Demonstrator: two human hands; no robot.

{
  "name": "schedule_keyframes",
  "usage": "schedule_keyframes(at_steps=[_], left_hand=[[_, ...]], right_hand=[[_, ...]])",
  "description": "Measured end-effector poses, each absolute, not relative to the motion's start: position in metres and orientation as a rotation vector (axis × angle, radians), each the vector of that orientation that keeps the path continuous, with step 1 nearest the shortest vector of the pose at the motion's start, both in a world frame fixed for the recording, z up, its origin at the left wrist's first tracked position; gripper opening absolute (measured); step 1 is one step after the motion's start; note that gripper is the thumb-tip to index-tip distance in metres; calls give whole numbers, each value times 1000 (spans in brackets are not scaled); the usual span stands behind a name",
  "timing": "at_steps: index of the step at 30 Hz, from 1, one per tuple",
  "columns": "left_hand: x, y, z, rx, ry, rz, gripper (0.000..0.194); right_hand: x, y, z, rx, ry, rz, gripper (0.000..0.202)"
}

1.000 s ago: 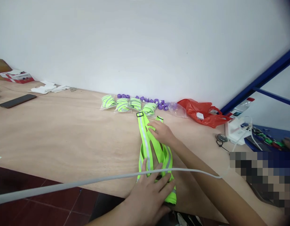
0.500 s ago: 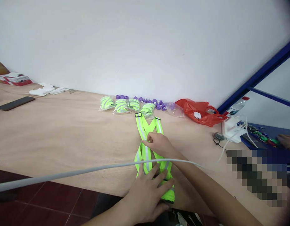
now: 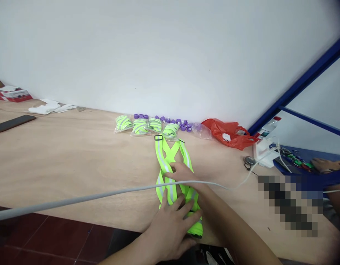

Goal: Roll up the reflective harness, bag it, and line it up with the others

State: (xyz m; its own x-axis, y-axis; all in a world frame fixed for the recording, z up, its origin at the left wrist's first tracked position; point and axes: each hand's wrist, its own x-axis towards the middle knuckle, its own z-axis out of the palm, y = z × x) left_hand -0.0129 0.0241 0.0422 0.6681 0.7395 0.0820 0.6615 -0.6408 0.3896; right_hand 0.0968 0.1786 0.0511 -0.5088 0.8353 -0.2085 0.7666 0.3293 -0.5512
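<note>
Head view: your reflective harness (image 3: 172, 151) lies on tabletop (image 3: 84, 158). Your left hand (image 3: 170, 222) spreads fingers (image 3: 195, 218) apart over its near end; right hand (image 3: 182, 172) curls at its middle, cannot tell if clamped. Likely light, soft, floppy; best held by flat straps (image 3: 159, 149), near buckle (image 3: 158, 137). Beyond harness: bagged reflective straps (image 3: 140, 126), purple pieces (image 3: 183, 127). Crossing above harness: grey cable (image 3: 76, 201), could snag.

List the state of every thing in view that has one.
Neon-green reflective strap harness: laid out, straps crossing, unbagged.
Four clear plastic bags: filled, seals unclear.
Red plastic bag: crumpled, slack.
Clear plastic bottle: red cap on.
Dark rectangular slab: lying flat.
Left hand: fingers spread over the harness.
Right hand: fingers bent at the harness, grip unclear.
</note>
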Motion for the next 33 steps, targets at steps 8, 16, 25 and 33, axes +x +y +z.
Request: schedule_keyframes(at_steps=[8, 16, 25, 33], left_hand=[[-13, 25, 41, 2547, 1104, 331, 63], [-13, 26, 42, 2538, 1099, 298, 64], [-13, 24, 42, 2498, 1097, 309, 63], [-13, 25, 45, 2520, 1093, 304, 61]], right_hand=[[102, 181, 47, -1095, -1958, 1398, 16], [101, 185, 47, -987, -1994, 1358, 19], [111, 179, 47, -947, -2184, 1135, 41], [119, 173, 40, -1011, -2368, 996, 40]])
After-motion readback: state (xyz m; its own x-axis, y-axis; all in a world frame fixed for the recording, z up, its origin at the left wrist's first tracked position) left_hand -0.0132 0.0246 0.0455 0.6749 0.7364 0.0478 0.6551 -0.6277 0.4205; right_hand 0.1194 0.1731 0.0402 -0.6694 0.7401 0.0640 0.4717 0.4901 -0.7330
